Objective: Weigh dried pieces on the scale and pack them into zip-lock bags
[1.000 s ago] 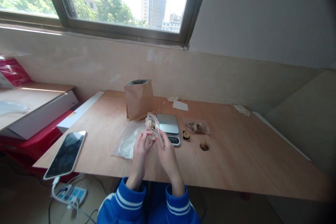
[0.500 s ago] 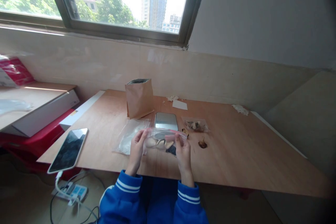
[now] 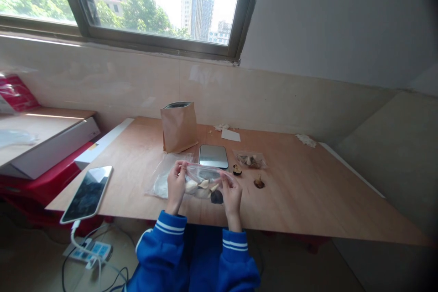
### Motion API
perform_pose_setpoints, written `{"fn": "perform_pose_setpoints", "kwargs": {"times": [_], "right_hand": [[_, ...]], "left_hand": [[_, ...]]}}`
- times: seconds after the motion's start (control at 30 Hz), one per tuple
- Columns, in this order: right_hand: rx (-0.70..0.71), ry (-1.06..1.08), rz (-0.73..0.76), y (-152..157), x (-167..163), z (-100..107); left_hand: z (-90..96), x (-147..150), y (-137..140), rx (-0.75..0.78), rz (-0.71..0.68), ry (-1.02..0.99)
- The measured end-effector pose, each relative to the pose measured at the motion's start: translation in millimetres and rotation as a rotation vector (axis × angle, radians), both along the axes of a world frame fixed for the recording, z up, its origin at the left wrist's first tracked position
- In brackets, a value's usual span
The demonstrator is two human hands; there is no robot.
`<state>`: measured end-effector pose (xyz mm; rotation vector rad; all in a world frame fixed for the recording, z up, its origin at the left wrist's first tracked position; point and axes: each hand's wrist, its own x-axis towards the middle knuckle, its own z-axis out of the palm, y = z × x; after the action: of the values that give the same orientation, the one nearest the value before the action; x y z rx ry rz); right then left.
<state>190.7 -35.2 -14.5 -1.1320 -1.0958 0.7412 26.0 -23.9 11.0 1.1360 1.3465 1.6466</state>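
A clear zip bag [image 3: 201, 181] with a pinkish-red seal strip holds pale and dark pieces that look like dried mushrooms. My left hand [image 3: 176, 185] pinches its top left corner, and my right hand [image 3: 232, 191] grips the top right corner. Between them the bag hangs over the table's near side, its mouth edge stretched across. Just beyond lies a flat silver scale [image 3: 213, 156]. Two loose dried mushrooms [image 3: 259, 181] rest to the right of my hands. Behind them is a second filled clear bag [image 3: 249, 159]. Partly covered by my left hand are flat clear plastic bags [image 3: 159, 181].
An open brown paper bag [image 3: 178, 127] stands upright behind the plastic bags. A white card [image 3: 231, 135] and crumpled tissue [image 3: 305, 140] lie toward the back. At the table's left edge a phone [image 3: 87, 194] is plugged into a cable, above a power strip [image 3: 92, 251].
My hands have raised the bag's top edge slightly, and the mouth looks more spread, with the contents hanging lower. The whole view has shifted a little.
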Motion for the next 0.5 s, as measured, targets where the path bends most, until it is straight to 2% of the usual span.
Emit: {"fn": "perform_pose_setpoints", "kwargs": {"times": [0.13,0.3,0.5], "right_hand": [[-0.037,0.133,-0.018,1,-1,-3],[-0.087,0.265,-0.096,4,-2,-15],[-0.05,0.087,-0.073,0,7,-18]], "left_hand": [[-11.8,-8,-3,-0.01,-0.088,-0.075],[-20.6,-4,-11,-0.03,-0.154,-0.109],[-23.5,1,-15,-0.028,-0.122,-0.154]]}}
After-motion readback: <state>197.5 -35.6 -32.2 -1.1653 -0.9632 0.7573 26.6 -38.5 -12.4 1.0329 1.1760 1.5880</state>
